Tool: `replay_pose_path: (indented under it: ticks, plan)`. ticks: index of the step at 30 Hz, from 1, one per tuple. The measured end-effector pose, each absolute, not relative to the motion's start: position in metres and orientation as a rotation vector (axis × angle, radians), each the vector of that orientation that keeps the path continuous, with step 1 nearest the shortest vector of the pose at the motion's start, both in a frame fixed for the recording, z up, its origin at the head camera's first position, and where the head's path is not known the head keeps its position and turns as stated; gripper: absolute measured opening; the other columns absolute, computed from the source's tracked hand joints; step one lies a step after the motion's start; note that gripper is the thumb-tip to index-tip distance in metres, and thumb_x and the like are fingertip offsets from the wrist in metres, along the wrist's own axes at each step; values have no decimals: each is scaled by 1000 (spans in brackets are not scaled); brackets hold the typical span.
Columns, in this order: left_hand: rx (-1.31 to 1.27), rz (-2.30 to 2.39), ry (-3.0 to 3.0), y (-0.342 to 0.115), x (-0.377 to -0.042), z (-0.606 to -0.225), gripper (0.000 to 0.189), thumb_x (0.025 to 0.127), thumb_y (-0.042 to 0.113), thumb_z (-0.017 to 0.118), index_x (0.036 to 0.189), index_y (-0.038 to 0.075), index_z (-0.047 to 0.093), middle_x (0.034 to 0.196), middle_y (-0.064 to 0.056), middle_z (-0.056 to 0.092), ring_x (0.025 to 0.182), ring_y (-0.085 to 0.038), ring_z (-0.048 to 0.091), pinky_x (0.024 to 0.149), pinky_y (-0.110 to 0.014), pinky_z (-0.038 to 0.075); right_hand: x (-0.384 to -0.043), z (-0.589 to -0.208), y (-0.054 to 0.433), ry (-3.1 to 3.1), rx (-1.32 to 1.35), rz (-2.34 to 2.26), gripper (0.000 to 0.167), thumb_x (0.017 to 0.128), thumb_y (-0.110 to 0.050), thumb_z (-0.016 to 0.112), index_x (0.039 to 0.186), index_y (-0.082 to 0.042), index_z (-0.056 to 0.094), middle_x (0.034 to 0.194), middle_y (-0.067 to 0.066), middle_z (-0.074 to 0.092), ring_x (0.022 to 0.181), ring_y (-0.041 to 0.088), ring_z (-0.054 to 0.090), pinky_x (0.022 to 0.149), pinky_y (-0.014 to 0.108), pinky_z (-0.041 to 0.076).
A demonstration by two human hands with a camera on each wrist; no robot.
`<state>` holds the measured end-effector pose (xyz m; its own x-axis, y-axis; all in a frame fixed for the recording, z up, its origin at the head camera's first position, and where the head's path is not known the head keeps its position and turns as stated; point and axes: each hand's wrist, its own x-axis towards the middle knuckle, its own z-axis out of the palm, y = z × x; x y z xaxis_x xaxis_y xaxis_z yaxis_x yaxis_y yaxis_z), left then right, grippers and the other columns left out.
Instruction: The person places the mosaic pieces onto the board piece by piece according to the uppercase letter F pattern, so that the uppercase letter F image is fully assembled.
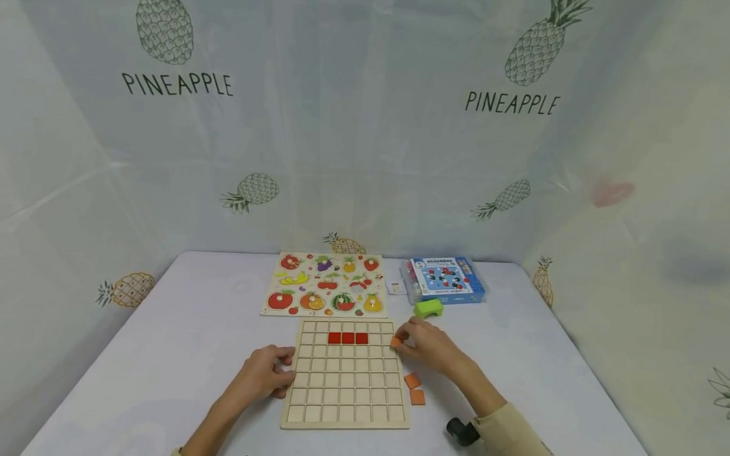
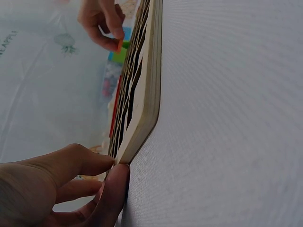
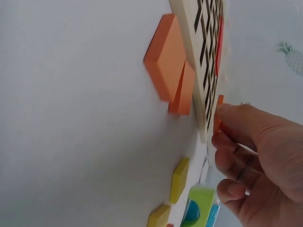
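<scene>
A wooden grid board [image 1: 332, 381] lies on the table, with three red square tiles [image 1: 348, 338] in a row in its upper part. At its left edge my left hand [image 1: 264, 372] pinches the rim with thumb and fingers, as the left wrist view shows with the hand [image 2: 71, 189] close up. Above the upper right edge, my right hand [image 1: 433, 347] holds an orange square tile [image 3: 218, 116] between thumb and fingertips. Two more orange tiles [image 1: 417, 397] lie right of the board; in the right wrist view these loose tiles [image 3: 168, 61] partly overlap.
Behind the board lies a fruit puzzle board [image 1: 301, 311]. A blue-and-clear box [image 1: 445, 279] and a green arched block [image 1: 428, 308] stand at the back right. Yellow tiles [image 3: 180, 180] show on the table in the right wrist view. A pineapple-print curtain [image 1: 358, 117] hangs behind.
</scene>
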<state>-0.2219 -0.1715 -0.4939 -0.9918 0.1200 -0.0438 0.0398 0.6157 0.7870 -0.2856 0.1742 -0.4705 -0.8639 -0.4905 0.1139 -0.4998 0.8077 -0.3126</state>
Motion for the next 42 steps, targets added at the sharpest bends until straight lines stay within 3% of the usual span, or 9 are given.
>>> replay_pose_path:
  ticks: [16, 32, 42]
  plan:
    - [147, 1347, 2734, -172, -221, -495, 52, 78, 0, 71, 128, -9, 59, 94, -7, 62, 49, -12, 61, 46, -23, 52, -285, -469, 128, -2991, 954, 472, 26, 90, -31, 69, 110, -13, 70, 104, -2, 63, 92, 11, 62, 79, 30, 56]
    - [118, 1335, 2747, -170, -220, -494, 51, 79, -1, 71, 128, -9, 59, 95, -7, 62, 51, -11, 61, 46, -23, 53, -281, -468, 76, -2924, 1077, 411, 21, 91, -31, 70, 106, -16, 71, 99, -4, 61, 77, 2, 52, 67, 17, 50]
    - [145, 1344, 2750, -170, -220, -496, 52, 79, 0, 71, 129, -9, 58, 95, -8, 61, 52, -11, 61, 45, -23, 53, -282, -473, 63, -2931, 1073, 341, 23, 91, -34, 68, 108, -18, 70, 104, -5, 60, 80, 3, 54, 72, 19, 52]
